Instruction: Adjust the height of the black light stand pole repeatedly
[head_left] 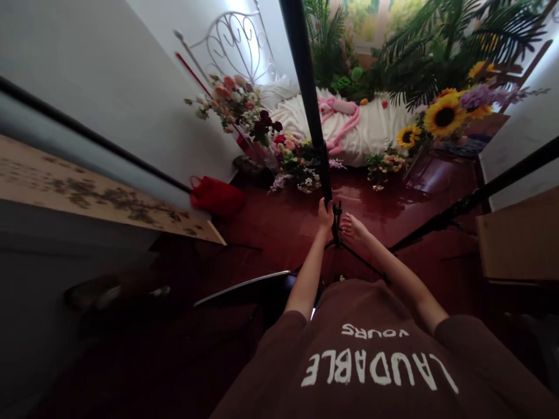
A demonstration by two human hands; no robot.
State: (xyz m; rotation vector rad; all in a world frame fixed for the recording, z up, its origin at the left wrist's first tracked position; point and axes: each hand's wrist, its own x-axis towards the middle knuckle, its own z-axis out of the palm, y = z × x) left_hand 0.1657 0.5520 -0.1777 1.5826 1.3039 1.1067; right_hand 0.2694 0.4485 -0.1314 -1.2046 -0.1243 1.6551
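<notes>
A black upright stand pole (312, 105) runs from the top edge down to the middle of the view. Around its lower part my left hand (325, 214) is closed. Just right of the pole, beside a black clamp knob (338, 210), my right hand (353, 227) has its fingers apart and holds nothing. Thin black tripod legs (361, 259) spread out below the hands, over the dark red floor.
Flower bunches (236, 105) and sunflowers (444, 114) flank a bed with white cloth (288, 116). A red bag (216, 196) lies left. Another black stand (437, 221) slants at right, near a cardboard box (519, 238). A painted panel (105, 192) is at left.
</notes>
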